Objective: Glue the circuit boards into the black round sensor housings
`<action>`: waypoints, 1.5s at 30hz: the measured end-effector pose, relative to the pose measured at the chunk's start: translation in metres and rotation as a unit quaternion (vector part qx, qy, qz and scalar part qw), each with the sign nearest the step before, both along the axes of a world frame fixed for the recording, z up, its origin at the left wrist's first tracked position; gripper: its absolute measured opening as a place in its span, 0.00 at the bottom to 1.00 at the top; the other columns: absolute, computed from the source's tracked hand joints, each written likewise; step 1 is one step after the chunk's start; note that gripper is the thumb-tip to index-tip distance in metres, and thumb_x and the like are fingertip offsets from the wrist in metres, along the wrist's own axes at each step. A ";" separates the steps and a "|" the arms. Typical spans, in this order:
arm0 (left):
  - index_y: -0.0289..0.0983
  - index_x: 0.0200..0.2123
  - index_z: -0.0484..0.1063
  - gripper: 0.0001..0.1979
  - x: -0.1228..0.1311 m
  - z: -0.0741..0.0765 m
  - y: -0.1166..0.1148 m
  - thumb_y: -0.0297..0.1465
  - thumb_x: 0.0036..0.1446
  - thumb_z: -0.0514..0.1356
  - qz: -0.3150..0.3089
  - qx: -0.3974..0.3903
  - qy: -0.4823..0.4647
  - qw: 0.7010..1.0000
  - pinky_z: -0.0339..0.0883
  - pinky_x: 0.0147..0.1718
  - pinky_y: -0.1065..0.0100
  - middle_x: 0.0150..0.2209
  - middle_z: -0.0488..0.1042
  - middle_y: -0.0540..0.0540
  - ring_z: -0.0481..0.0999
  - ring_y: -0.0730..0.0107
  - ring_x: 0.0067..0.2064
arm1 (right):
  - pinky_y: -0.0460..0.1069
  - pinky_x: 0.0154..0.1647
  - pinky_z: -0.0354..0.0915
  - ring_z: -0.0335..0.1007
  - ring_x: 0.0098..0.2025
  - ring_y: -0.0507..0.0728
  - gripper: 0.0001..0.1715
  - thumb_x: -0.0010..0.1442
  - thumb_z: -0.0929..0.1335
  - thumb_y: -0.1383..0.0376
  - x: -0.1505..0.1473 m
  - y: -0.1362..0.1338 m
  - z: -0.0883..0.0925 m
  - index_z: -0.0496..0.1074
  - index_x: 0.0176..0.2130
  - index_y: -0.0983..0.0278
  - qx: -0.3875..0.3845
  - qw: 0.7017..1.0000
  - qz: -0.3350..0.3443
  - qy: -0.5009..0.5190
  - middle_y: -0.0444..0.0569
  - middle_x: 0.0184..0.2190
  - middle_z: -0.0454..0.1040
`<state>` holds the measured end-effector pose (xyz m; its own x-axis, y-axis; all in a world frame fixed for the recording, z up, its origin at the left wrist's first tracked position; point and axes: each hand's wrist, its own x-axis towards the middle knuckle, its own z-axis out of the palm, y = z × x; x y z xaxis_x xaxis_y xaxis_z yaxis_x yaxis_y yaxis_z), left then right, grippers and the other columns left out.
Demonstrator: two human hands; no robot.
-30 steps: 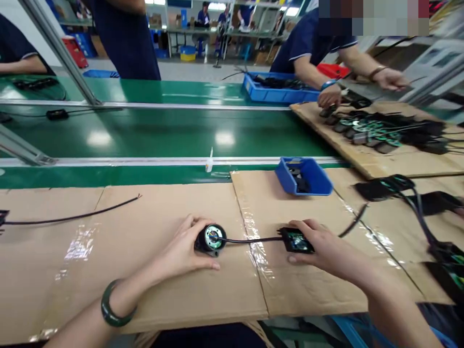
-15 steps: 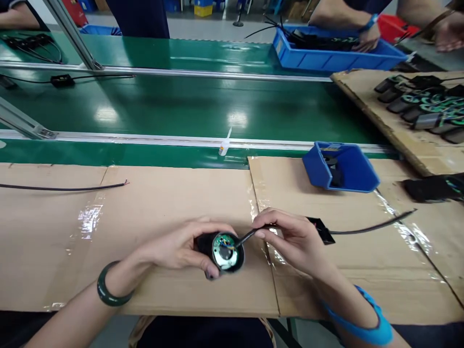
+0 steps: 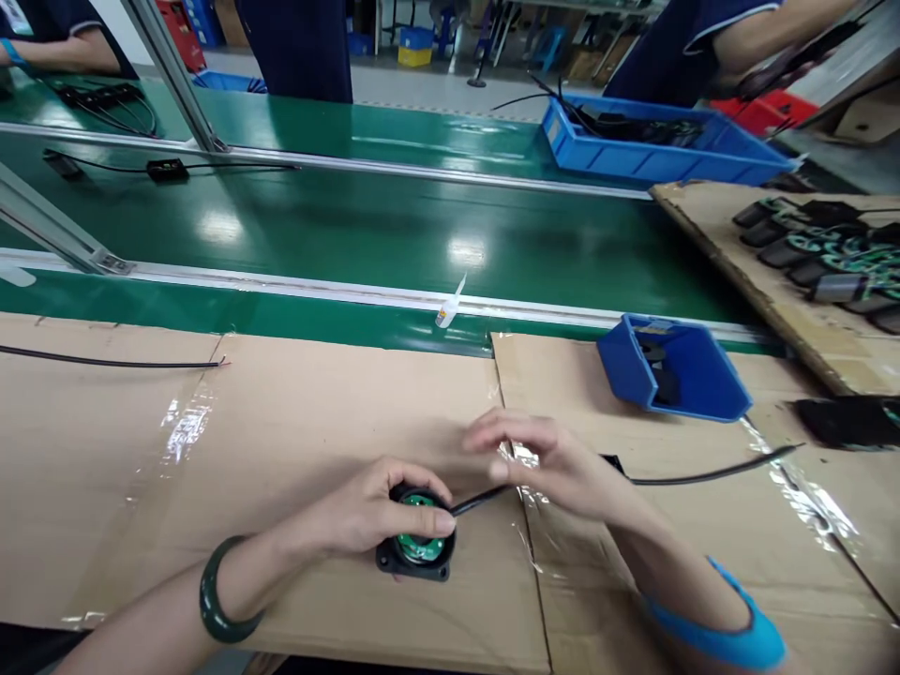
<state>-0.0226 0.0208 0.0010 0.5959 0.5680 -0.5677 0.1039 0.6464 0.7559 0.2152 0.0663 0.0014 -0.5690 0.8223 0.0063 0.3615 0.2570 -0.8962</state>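
A black round housing with a square flange (image 3: 416, 568) rests on the cardboard, its open end facing up. Inside it shows a green circuit board (image 3: 420, 547). My left hand (image 3: 376, 506) grips the housing, fingers round its far side and thumb across the top near the cable's entry. From the housing a black cable (image 3: 481, 501) runs right, passing under my right hand (image 3: 548, 464). That hand hovers with fingers apart, slightly blurred, holding nothing visible. Past my right wrist lie a partly hidden black block (image 3: 613, 463) and a further stretch of black cable (image 3: 710, 474).
A blue bin (image 3: 703, 375) with black parts stands at right. Behind it, a cardboard sheet (image 3: 745, 281) carries several housings. A small white bottle (image 3: 448, 309) stands by the green conveyor (image 3: 337, 225). Another cable (image 3: 112, 360) lies left. Co-workers stand across, near a long blue crate (image 3: 653, 161).
The housing has gone from tilted in my left hand to standing on the cardboard. My right hand has let go of the cable and its fingers have spread.
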 end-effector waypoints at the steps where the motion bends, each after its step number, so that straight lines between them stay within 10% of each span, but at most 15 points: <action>1: 0.35 0.37 0.76 0.21 0.000 0.001 0.000 0.44 0.44 0.69 -0.005 0.007 0.012 1.000 0.64 0.23 0.75 0.28 0.72 0.50 0.70 0.75 0.26 | 0.53 0.41 0.72 0.74 0.38 0.57 0.14 0.58 0.70 0.56 -0.001 0.016 -0.004 0.76 0.42 0.60 -0.004 0.999 -0.046 -0.009 0.50 0.37 0.77; 6: 0.36 0.37 0.76 0.21 -0.004 0.001 0.004 0.46 0.47 0.66 0.005 0.054 0.037 0.998 0.63 0.25 0.74 0.30 0.73 0.49 0.71 0.72 0.29 | 0.58 0.41 0.71 0.69 0.47 0.64 0.35 0.51 0.73 0.56 -0.028 0.108 -0.041 0.65 0.55 0.64 0.049 0.967 -0.250 -0.010 0.61 0.52 0.69; 11: 0.35 0.37 0.74 0.19 -0.011 0.001 0.011 0.46 0.55 0.62 0.015 0.153 0.009 0.988 0.64 0.30 0.73 0.32 0.72 0.48 0.70 0.73 0.33 | 0.57 0.45 0.69 0.71 0.41 0.60 0.14 0.55 0.70 0.57 -0.056 0.136 -0.049 0.72 0.41 0.60 0.056 0.966 -0.247 0.052 0.51 0.38 0.75; 19: 0.41 0.46 0.72 0.28 -0.018 0.008 0.002 0.38 0.41 0.74 -0.031 0.348 0.071 0.934 0.65 0.48 0.63 0.46 0.74 0.47 0.72 0.61 0.48 | 0.43 0.19 0.63 0.66 0.26 0.50 0.16 0.60 0.70 0.55 -0.020 -0.004 0.013 0.69 0.48 0.51 -0.101 0.927 -0.206 0.296 0.44 0.31 0.70; 25: 0.45 0.48 0.71 0.27 -0.014 0.009 -0.007 0.35 0.43 0.72 -0.066 0.391 0.135 0.908 0.66 0.46 0.63 0.45 0.71 0.49 0.71 0.63 0.47 | 0.36 0.12 0.44 0.45 0.20 0.45 0.15 0.52 0.75 0.54 -0.009 -0.098 -0.007 0.74 0.36 0.57 -0.350 0.798 -0.272 0.409 0.43 0.26 0.65; 30: 0.45 0.47 0.70 0.27 -0.013 0.010 -0.008 0.35 0.43 0.73 -0.085 0.415 0.148 0.894 0.66 0.46 0.64 0.45 0.69 0.50 0.71 0.63 0.47 | 0.37 0.14 0.47 0.47 0.22 0.46 0.14 0.47 0.77 0.59 -0.010 -0.118 -0.022 0.76 0.34 0.59 -0.380 0.753 -0.342 0.413 0.48 0.30 0.69; 38: 0.45 0.49 0.68 0.28 -0.009 0.004 -0.014 0.30 0.45 0.72 -0.082 0.464 0.178 0.864 0.67 0.49 0.61 0.51 0.65 0.46 0.70 0.61 0.52 | 0.43 0.10 0.34 0.33 0.18 0.45 0.15 0.47 0.77 0.58 -0.009 -0.121 -0.021 0.76 0.36 0.59 -0.248 0.799 -0.372 0.401 0.44 0.28 0.66; 45: 0.43 0.50 0.69 0.25 -0.005 0.002 -0.016 0.31 0.48 0.71 -0.092 0.491 0.216 0.839 0.71 0.44 0.57 0.49 0.64 0.43 0.72 0.59 0.47 | 0.41 0.07 0.43 0.47 0.19 0.47 0.20 0.49 0.74 0.48 -0.027 -0.119 -0.014 0.72 0.32 0.60 -0.190 0.792 -0.439 0.379 0.45 0.29 0.63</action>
<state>-0.0273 0.0046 0.0027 0.5833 0.8096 -0.0658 0.5349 -0.3219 0.7812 0.1882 -0.0532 -0.0125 0.2714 0.9237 -0.2702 -0.4275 -0.1358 -0.8938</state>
